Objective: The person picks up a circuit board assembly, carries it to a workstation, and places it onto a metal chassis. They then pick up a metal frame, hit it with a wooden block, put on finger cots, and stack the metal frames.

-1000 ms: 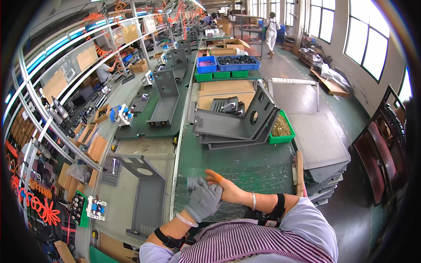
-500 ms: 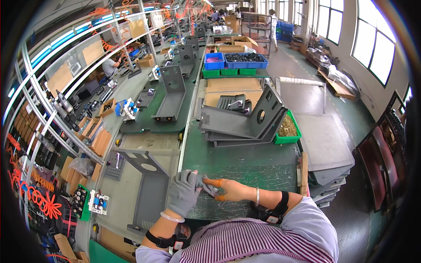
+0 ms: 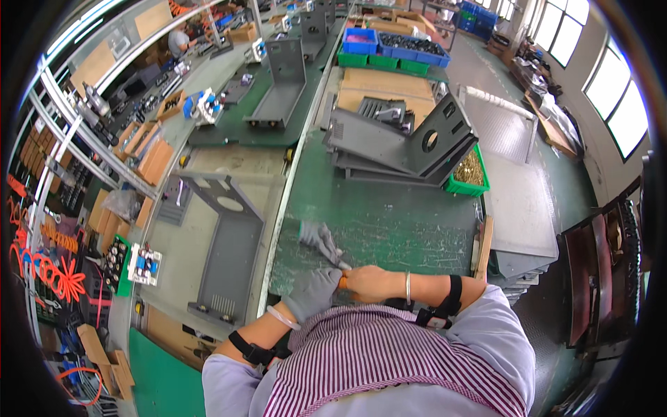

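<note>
My left hand [image 3: 310,293], in a grey work glove, is closed, its fingertips against the orange finger covers [image 3: 342,282] on my right hand. My bare right hand [image 3: 372,283] is curled in beside it, close to my striped apron. What lies between the fingers is hidden. A loose grey glove [image 3: 321,242] with a teal-edged cuff stretches over the green work surface [image 3: 396,240] just beyond my hands. Its finger end reaches my fingertips; whether they touch it I cannot tell. Left of my hands, a dark grey L-shaped metal bracket [image 3: 233,257] lies on the conveyor line.
Stacked grey brackets [image 3: 379,142] stand ahead, beside a green bin of brass-coloured screws [image 3: 469,170]. Blue bins [image 3: 410,47] sit farther back. A wooden strip [image 3: 484,247] edges the table's right side. Small boxes and coiled orange air hoses [image 3: 59,278] line the left.
Both hands have drawn back toward my body. The loose grey glove, bunched at my right fingers before, now lies stretched out beyond them. My view has tilted downward.
</note>
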`<move>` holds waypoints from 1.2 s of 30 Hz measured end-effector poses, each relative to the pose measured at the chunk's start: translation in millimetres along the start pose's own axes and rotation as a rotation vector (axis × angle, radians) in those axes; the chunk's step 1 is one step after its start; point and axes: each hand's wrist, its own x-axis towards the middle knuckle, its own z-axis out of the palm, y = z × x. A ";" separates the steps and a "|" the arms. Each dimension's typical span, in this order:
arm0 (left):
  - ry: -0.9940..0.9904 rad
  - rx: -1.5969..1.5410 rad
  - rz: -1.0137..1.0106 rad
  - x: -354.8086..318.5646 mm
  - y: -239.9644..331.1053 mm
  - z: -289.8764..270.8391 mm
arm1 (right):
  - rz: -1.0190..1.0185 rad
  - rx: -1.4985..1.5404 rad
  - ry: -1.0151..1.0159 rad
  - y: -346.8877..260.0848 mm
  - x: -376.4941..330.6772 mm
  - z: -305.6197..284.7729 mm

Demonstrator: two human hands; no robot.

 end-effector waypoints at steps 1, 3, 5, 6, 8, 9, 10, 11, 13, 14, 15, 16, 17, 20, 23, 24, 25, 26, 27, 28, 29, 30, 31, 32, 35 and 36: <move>0.072 -0.024 0.004 -1.9 -1.4 4.3 | -0.021 0.027 0.023 7.5 3.8 3.3; 0.312 -0.059 0.035 -7.8 -7.5 13.0 | -0.020 0.113 0.101 30.5 16.0 8.0; 0.385 -0.042 -0.033 -17.6 -18.5 20.5 | 0.081 0.238 0.236 61.3 32.9 11.7; 0.424 -0.022 -0.067 -23.6 -25.5 23.6 | 0.180 0.293 0.287 77.4 41.3 14.3; 0.307 -0.157 -0.209 -42.5 -34.3 31.1 | 0.304 0.513 0.398 109.5 52.9 20.9; 0.211 -0.192 -0.286 -51.4 -37.7 34.6 | 0.401 0.622 0.429 120.9 62.6 25.5; 0.110 -0.221 -0.370 -58.4 -39.8 38.4 | 0.394 0.618 0.506 128.2 77.2 30.0; 0.107 -0.208 -0.403 -63.7 -39.8 42.9 | 0.416 0.617 0.567 133.6 92.6 32.9; 0.162 -0.437 -0.432 -69.5 -39.6 50.9 | 0.459 0.584 0.647 136.3 119.4 38.9; 0.180 -0.579 -0.464 -70.6 -39.6 54.4 | 0.479 0.520 0.599 134.5 132.2 41.2; 0.213 -0.636 -0.448 -71.7 -39.4 57.4 | 0.479 0.451 0.565 130.9 143.7 42.4; 0.255 -0.621 -0.444 -72.0 -40.8 59.1 | 0.478 0.382 0.531 126.8 151.9 41.6; 0.290 -0.632 -0.446 -72.4 -43.0 59.7 | 0.446 0.438 0.534 122.2 156.4 38.8; 0.413 -0.937 -0.583 -73.7 -54.7 53.8 | 0.242 0.685 0.498 105.1 148.7 20.0; 0.696 -1.564 -0.708 -62.3 -66.8 39.3 | 0.009 0.931 0.464 78.3 119.8 -5.3; 0.687 -1.575 -0.668 -58.7 -68.3 32.3 | 0.033 0.891 0.409 69.4 109.2 -14.5; 0.668 -1.579 -0.626 -53.4 -70.2 24.3 | 0.011 0.837 0.389 60.5 98.1 -21.5; 0.670 -1.588 -0.491 -45.3 -72.7 15.2 | -0.092 0.778 0.417 53.7 89.4 -29.5; 0.670 -1.522 -0.438 -39.1 -69.2 8.8 | -0.051 0.767 0.382 46.7 83.3 -34.9; 0.557 -1.516 -0.519 -28.4 -70.6 0.5 | -0.064 0.733 0.384 41.3 76.9 -38.0; 0.495 -1.532 -0.484 -22.4 -67.6 -5.1 | -0.093 0.716 0.413 39.0 68.5 -40.0; 0.440 -1.536 -0.489 -14.2 -66.9 -11.3 | -0.112 0.662 0.451 37.6 60.6 -40.8; 0.419 -1.543 -0.410 -11.3 -64.1 -15.6 | -0.097 0.723 0.408 37.5 54.3 -42.0; 0.470 -1.575 -0.414 -6.3 -58.4 -16.5 | -0.063 0.739 0.364 38.0 48.2 -43.0; 0.407 -1.489 -0.336 4.9 -55.1 -24.2 | 0.024 0.664 0.412 38.0 27.6 -47.9; 0.372 -1.408 -0.303 7.2 -53.7 -25.7 | 0.099 0.603 0.433 36.0 20.3 -50.2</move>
